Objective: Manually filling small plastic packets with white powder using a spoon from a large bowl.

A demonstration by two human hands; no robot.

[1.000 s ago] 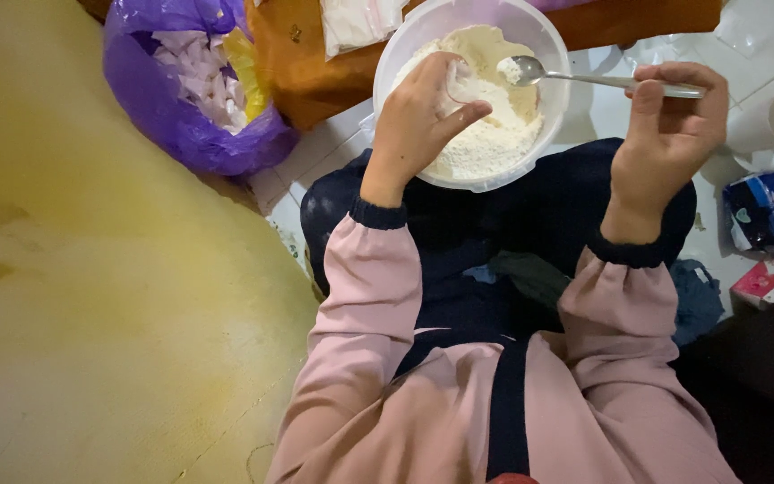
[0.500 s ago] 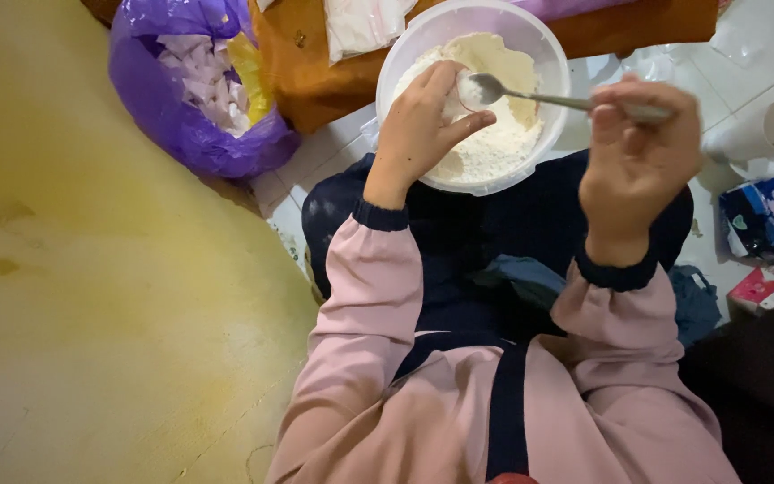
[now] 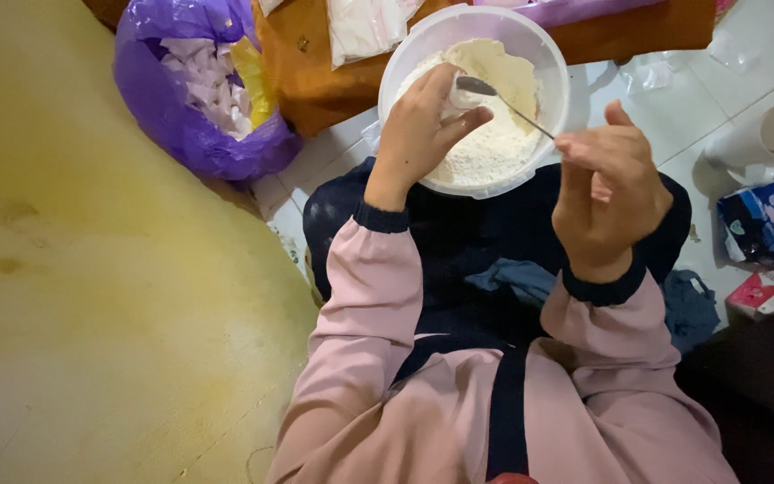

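The right hand pinches the handle end of a metal spoon, whose long axis slants up and leftward so the bowl hovers over the flour. There the left hand curls closed around a small white piece, just beside the spoon's bowl. Both sit over the white plastic tub on the lap, a purple bag well left.

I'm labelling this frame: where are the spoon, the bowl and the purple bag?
spoon (image 3: pixel 477 86), head view, on its metal scoop end.
bowl (image 3: pixel 555 63), head view, on its white right rim.
purple bag (image 3: pixel 159 108), head view, on its left outer side.
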